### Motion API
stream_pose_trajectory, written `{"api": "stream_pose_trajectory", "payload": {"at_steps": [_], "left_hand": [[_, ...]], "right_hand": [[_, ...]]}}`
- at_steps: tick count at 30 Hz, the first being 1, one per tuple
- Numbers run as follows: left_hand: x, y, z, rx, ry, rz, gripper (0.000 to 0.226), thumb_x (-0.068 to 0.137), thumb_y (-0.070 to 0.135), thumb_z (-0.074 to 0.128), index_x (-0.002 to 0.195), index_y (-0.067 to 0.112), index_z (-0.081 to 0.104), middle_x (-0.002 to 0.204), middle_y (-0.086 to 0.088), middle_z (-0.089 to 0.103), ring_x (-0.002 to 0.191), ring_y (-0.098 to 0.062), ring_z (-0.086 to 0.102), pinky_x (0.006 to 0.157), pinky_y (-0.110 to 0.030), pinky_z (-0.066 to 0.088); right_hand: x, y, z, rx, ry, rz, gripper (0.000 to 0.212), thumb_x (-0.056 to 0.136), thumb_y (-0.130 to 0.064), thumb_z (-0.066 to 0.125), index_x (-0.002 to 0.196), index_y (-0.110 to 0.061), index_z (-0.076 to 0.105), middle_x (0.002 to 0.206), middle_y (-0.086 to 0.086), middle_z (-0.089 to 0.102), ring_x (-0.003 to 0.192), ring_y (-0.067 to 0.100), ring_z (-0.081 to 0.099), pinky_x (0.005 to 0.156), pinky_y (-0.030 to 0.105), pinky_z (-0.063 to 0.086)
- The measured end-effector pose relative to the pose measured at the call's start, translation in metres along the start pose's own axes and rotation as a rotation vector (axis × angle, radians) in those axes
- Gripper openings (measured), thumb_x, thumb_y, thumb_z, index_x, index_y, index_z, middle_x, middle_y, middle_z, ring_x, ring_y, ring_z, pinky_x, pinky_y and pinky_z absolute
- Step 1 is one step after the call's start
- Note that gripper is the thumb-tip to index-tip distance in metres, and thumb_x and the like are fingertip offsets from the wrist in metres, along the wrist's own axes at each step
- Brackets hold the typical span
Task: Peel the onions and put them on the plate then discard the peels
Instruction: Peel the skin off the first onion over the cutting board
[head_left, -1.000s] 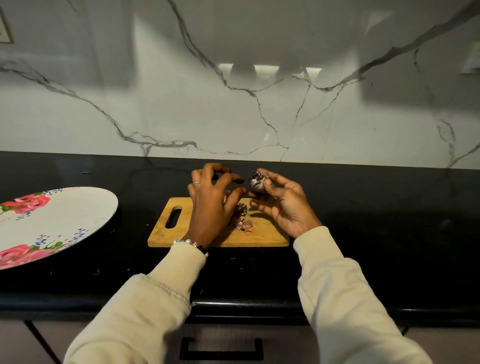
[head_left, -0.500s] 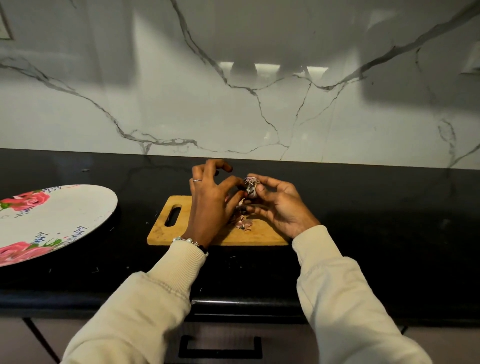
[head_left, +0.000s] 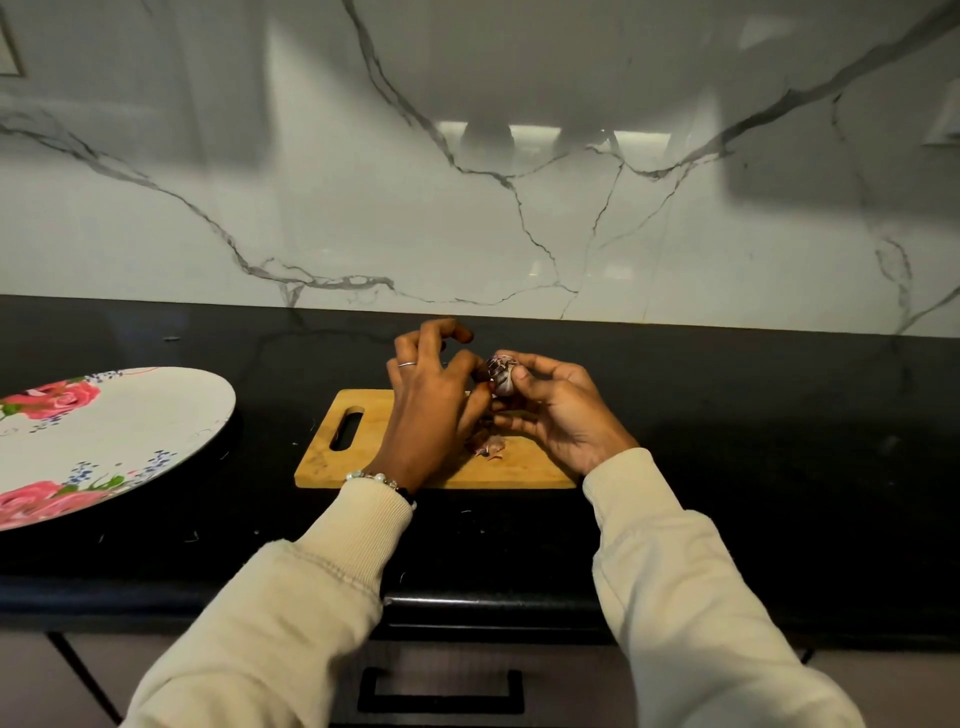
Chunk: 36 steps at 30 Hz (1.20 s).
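Purple-skinned single onion (head_left: 500, 375) pinched between left hand (head_left: 434, 410) and right hand (head_left: 563, 415) at centre frame, one board (head_left: 363, 452), one plate (head_left: 119, 431) cut off lower left, peels (head_left: 488, 446) partly hidden.

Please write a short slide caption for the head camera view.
Right hand holds a small onion above the cutting board while left hand picks at its skin.
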<state>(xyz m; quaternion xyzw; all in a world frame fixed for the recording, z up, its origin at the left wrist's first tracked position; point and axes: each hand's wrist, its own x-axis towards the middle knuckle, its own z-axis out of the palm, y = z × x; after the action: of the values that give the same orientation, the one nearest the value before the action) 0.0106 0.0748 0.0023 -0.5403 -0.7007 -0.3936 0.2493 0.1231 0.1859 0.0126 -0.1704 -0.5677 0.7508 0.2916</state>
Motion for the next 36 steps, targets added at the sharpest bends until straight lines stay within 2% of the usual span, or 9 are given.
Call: {"api": "stream_pose_trajectory", "payload": {"at_steps": [4,8,14,18,22,24,26,32,36], "left_hand": [[0.0008,-0.0014,-0.0012,-0.008,0.004,-0.035,0.018,0.087,0.028,0.060,0.095,0.012,0.064,0.134,-0.008,0.042,0.118,-0.020,0.026,0.090,-0.035,0.022],[0.0012,-0.0028,-0.0010,-0.008,0.001,-0.064,0.016,0.088,0.027,0.062,0.095,0.012,0.065,0.134,-0.007,0.041,0.120,-0.019,0.025,0.091,-0.037,0.023],[0.0022,-0.0054,-0.0012,0.019,-0.026,-0.112,0.018,0.089,0.028,0.063,0.100,0.013,0.065,0.133,-0.006,0.041,0.121,-0.021,0.026,0.095,-0.038,0.023],[0.0011,-0.0053,-0.0008,0.039,-0.046,-0.059,0.021,0.090,0.027,0.064,0.110,0.020,0.064,0.127,-0.002,0.047,0.118,-0.018,0.032,0.088,-0.031,0.018],[0.0032,-0.0068,-0.0001,-0.001,0.002,-0.023,0.022,0.093,0.035,0.060,0.108,0.020,0.066,0.112,0.001,0.060,0.111,-0.020,0.045,0.081,-0.031,0.017],[0.0036,-0.0061,-0.0009,-0.028,0.026,-0.024,0.031,0.092,0.042,0.054,0.106,0.018,0.066,0.106,0.001,0.064,0.106,-0.021,0.048,0.081,-0.032,0.019],[0.0034,-0.0045,-0.0024,-0.054,0.049,-0.035,0.033,0.090,0.042,0.051,0.105,0.017,0.066,0.104,0.000,0.065,0.104,-0.021,0.048,0.081,-0.033,0.022],[0.0031,-0.0070,0.0005,-0.104,0.037,0.063,0.023,0.089,0.030,0.058,0.103,0.014,0.066,0.103,-0.004,0.061,0.098,-0.018,0.048,0.078,-0.036,0.039],[0.0029,-0.0074,0.0013,-0.095,0.060,0.058,0.015,0.086,0.016,0.069,0.100,0.011,0.068,0.104,-0.008,0.060,0.098,-0.022,0.050,0.078,-0.034,0.041]], "right_hand": [[0.0019,-0.0010,-0.0006,0.057,0.016,-0.008,0.021,0.101,-0.006,0.049,0.108,-0.008,0.068,0.094,0.017,0.071,0.076,0.027,0.068,0.070,0.039,0.057],[0.0013,-0.0028,-0.0012,0.096,0.049,-0.022,0.020,0.100,-0.008,0.049,0.107,-0.007,0.068,0.090,0.015,0.072,0.080,0.028,0.067,0.076,0.045,0.054],[-0.0010,-0.0064,-0.0017,0.154,0.105,-0.035,0.026,0.103,-0.010,0.045,0.122,0.002,0.058,0.093,0.017,0.069,0.075,0.025,0.065,0.065,0.040,0.051],[-0.0017,-0.0072,-0.0027,0.164,0.095,-0.043,0.019,0.100,-0.007,0.048,0.107,-0.008,0.066,0.091,0.015,0.069,0.075,0.025,0.065,0.064,0.038,0.052],[-0.0005,-0.0054,-0.0041,0.142,0.077,-0.040,0.022,0.095,-0.001,0.055,0.110,-0.010,0.069,0.105,0.017,0.069,0.091,0.031,0.066,0.068,0.036,0.056],[-0.0004,-0.0051,-0.0034,0.157,0.061,-0.049,0.025,0.092,0.005,0.057,0.111,-0.008,0.068,0.109,0.019,0.068,0.095,0.032,0.067,0.069,0.034,0.059],[-0.0009,-0.0047,-0.0023,0.183,0.040,-0.061,0.027,0.089,0.011,0.058,0.110,-0.004,0.066,0.104,0.019,0.070,0.088,0.029,0.070,0.068,0.031,0.060],[-0.0030,-0.0041,0.0008,0.229,-0.016,-0.063,0.034,0.078,0.015,0.064,0.108,-0.001,0.063,0.098,0.019,0.072,0.076,0.025,0.073,0.067,0.034,0.063],[-0.0035,-0.0030,0.0013,0.194,-0.011,-0.075,0.035,0.080,0.018,0.063,0.110,0.001,0.062,0.097,0.016,0.072,0.078,0.025,0.073,0.067,0.038,0.063]]}}
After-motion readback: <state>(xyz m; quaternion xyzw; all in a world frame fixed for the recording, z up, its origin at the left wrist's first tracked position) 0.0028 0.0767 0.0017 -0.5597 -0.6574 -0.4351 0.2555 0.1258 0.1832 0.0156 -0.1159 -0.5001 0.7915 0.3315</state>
